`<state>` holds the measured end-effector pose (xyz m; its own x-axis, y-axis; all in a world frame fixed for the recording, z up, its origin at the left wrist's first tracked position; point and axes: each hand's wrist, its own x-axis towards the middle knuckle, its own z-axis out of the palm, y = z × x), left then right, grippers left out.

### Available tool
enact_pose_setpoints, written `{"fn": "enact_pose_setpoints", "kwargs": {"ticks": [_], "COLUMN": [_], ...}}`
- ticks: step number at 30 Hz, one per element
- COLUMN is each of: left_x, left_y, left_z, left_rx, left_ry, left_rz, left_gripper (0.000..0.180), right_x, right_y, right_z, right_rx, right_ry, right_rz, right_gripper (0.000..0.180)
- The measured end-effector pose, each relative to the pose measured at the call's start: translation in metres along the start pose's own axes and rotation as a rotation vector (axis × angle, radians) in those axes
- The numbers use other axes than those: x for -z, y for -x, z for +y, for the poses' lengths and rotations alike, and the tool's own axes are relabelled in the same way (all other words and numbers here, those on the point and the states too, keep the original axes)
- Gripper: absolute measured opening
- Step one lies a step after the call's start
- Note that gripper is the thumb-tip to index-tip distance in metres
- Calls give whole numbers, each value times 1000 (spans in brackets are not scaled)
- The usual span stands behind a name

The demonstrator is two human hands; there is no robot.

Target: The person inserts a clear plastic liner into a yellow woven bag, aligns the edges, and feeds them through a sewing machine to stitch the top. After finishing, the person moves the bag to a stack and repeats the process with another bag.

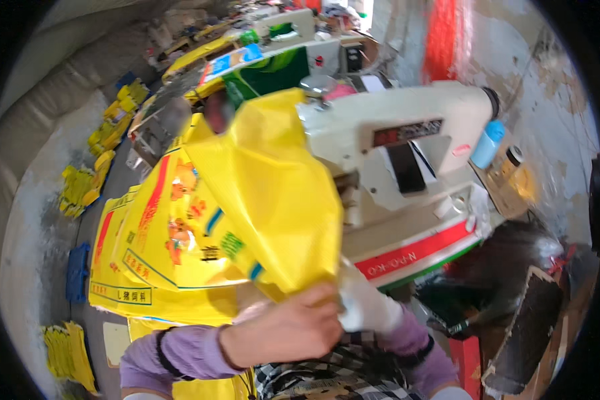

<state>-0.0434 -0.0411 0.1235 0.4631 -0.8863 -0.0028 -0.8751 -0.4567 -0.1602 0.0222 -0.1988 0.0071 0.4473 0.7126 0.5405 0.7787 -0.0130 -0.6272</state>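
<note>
My left hand [290, 327] is closed on the lower right edge of a yellow printed sack [283, 180], which bulges up in front of me with its top folded over. Right beside it, my right hand [367, 303] wears a white glove and is against the same edge; its fingers are hidden or blurred. More yellow sacks [123, 257] with red and green print and cartoon animals spread out to the left, under the raised one. The white sewing machine [407, 120] stands just beyond my hands, its needle end partly covered by the raised sack.
A dark phone [407, 168] rests against the machine. A light blue bottle [489, 143] and a black-capped jar [513, 157] stand to its right. Bundles of yellow sacks [70, 353] lie along the left floor. Another machine [287, 25] stands at the back.
</note>
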Motion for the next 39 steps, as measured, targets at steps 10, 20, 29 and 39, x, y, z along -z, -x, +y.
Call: {"fn": "enact_pose_setpoints", "kwargs": {"ticks": [10, 20, 29, 39], "left_x": [-31, 76, 34, -80], "left_y": [107, 308, 524, -57], "left_z": [-313, -313, -52, 29], "left_rx": [561, 1199, 1364, 286], "left_ry": [-289, -549, -69, 949], "left_rz": [161, 450, 407, 551], "left_gripper": [73, 23, 35, 54], "right_x": [-35, -37, -80, -100], "right_y": [128, 92, 70, 147], "right_z": [-63, -71, -81, -43], "right_rx": [-605, -524, -120, -250], "right_ry": [-616, -308, -98, -117], "right_rz": [171, 326, 89, -114], "right_gripper": [43, 34, 32, 24]}}
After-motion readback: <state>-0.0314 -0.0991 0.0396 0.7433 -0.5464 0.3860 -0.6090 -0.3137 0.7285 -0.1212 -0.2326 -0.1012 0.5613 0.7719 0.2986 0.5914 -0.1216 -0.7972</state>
